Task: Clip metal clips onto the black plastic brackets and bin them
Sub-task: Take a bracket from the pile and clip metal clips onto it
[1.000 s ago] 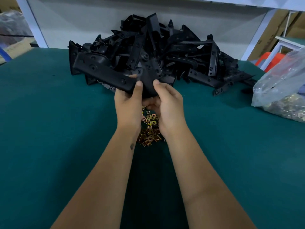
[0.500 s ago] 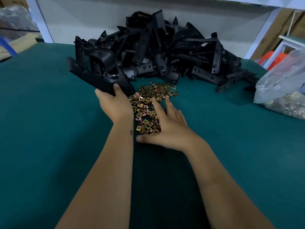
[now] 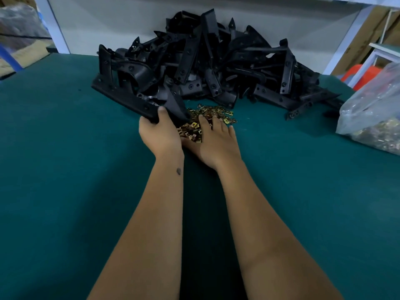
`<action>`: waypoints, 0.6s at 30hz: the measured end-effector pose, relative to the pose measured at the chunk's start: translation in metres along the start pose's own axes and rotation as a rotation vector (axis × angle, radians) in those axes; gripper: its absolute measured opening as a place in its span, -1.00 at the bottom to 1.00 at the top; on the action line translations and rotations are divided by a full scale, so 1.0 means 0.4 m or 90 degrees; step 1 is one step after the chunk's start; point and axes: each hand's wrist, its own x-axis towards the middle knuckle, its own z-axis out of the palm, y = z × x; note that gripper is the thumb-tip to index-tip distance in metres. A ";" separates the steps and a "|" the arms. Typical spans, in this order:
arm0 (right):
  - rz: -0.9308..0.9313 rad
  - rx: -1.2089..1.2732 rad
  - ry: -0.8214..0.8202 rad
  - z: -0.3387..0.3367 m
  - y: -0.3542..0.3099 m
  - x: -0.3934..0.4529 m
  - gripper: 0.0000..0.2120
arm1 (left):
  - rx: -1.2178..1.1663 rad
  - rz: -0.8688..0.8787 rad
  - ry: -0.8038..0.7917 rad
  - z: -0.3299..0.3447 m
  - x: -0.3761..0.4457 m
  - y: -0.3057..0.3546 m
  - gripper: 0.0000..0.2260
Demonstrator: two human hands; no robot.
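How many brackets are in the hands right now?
1: the left hand grips one black bracket beside the bracket pile. The right hand rests on the gold clips; its underside is hidden.

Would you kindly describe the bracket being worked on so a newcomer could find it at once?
Start at the big heap of black brackets at the back of the green table. At the heap's near left edge, one long black bracket juts out over the scattered gold clips. Unlike its neighbours, it is gripped by the left hand.
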 end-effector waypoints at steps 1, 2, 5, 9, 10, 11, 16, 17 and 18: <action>-0.009 0.046 0.012 -0.001 0.002 -0.003 -0.15 | -0.023 -0.023 -0.010 0.003 -0.002 0.001 -0.87; -0.019 0.114 0.033 -0.003 0.006 -0.009 -0.19 | -0.046 -0.044 -0.019 0.006 -0.004 0.001 -0.88; -0.030 0.329 0.118 -0.016 0.018 -0.031 -0.48 | -0.141 -0.123 -0.043 0.013 -0.013 0.003 -0.89; 0.041 0.436 0.193 -0.027 0.028 -0.051 -0.66 | -0.201 -0.215 -0.087 0.026 -0.027 0.000 -0.92; 0.055 0.442 0.201 -0.030 0.030 -0.049 -0.63 | -0.199 -0.223 -0.095 0.026 -0.028 0.001 -0.92; 0.061 0.429 0.196 -0.031 0.032 -0.045 -0.63 | -0.196 -0.228 -0.098 0.025 -0.027 0.003 -0.92; -0.005 0.238 0.121 -0.026 0.022 -0.041 -0.88 | -0.153 -0.242 -0.121 0.016 -0.022 0.002 -0.93; -0.018 0.221 0.120 -0.025 0.019 -0.044 -0.92 | -0.138 -0.238 -0.128 0.016 -0.023 0.001 -0.93; -0.036 0.205 0.125 -0.023 0.017 -0.047 -0.87 | -0.129 -0.236 -0.135 0.016 -0.024 0.000 -0.92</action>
